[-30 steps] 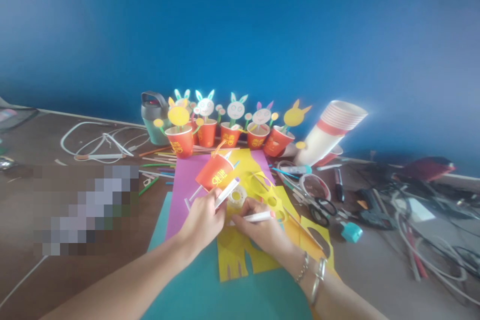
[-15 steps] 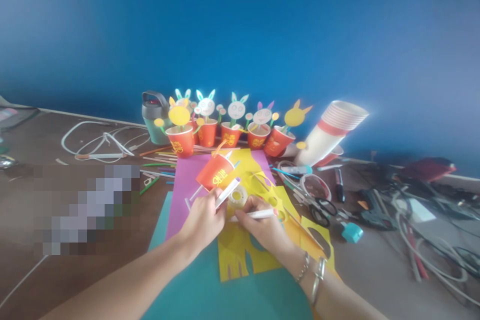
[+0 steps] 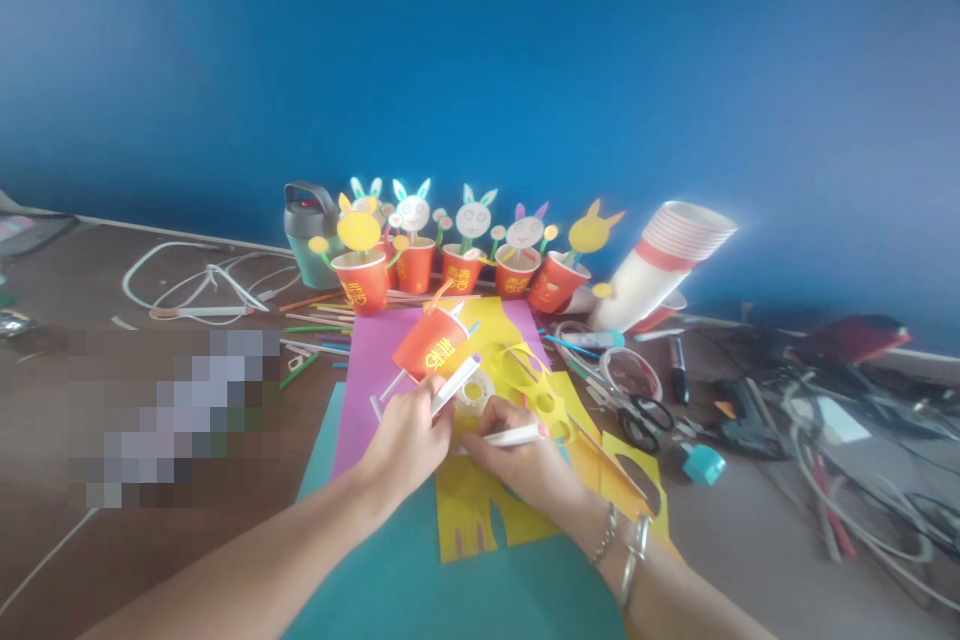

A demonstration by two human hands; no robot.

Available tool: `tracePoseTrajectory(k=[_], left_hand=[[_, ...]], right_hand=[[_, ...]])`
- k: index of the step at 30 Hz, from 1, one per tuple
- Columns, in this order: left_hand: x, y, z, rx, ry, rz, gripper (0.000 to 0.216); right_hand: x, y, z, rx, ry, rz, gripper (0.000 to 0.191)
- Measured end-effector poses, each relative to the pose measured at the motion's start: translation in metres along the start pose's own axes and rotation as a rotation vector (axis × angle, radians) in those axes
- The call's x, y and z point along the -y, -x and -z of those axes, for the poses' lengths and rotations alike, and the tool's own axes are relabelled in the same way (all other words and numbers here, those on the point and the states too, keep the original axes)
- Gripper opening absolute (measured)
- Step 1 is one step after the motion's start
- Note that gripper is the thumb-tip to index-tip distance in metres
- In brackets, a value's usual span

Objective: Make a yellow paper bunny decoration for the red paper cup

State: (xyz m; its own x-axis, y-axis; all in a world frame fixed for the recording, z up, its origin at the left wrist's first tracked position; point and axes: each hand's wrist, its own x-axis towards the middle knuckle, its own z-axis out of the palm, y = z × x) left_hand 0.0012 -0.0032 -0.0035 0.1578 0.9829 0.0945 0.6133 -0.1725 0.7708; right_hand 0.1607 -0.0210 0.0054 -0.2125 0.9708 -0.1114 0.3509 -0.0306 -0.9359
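Note:
My left hand [image 3: 409,430] is closed around a white marker with a purple end [image 3: 455,385], which points up and to the right. Close beside it, my right hand [image 3: 517,455] grips a second white marker with a red end [image 3: 516,435], held like a pen. Its tip is hidden between the two hands. Both hands are over cut yellow paper [image 3: 469,510]. Just beyond them lie a roll of clear tape [image 3: 474,392] and a tipped red paper cup [image 3: 431,340] with straws in it.
Several red cups with paper animal faces [image 3: 461,265] stand along the wall. A leaning stack of white cups [image 3: 651,270], scissors [image 3: 637,420], a glue gun [image 3: 754,418] and cables [image 3: 840,480] are on the right. Purple paper [image 3: 367,350] and straws [image 3: 319,330] lie left; a flask [image 3: 311,235] stands behind.
My right hand has shifted slightly, and the red-ended marker's back end has moved a little left and down. My left hand and its marker have hardly moved.

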Motion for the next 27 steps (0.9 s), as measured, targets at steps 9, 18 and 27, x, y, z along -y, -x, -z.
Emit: tracePoseTrajectory(k=[9, 18, 27], left_hand=[[0.0, -0.001, 0.0, 0.004, -0.003, 0.002, 0.015], [0.001, 0.0, 0.001, 0.007, 0.038, 0.014, 0.01], [0.001, 0.0, 0.0, 0.009, 0.018, 0.015, 0.01]], right_hand=[[-0.003, -0.002, 0.0, -0.045, 0.022, -0.007, 0.026], [-0.01, -0.007, 0.013, -0.245, -0.414, -0.143, 0.037], [-0.008, -0.001, 0.02, -0.255, -0.449, -0.131, 0.039]])
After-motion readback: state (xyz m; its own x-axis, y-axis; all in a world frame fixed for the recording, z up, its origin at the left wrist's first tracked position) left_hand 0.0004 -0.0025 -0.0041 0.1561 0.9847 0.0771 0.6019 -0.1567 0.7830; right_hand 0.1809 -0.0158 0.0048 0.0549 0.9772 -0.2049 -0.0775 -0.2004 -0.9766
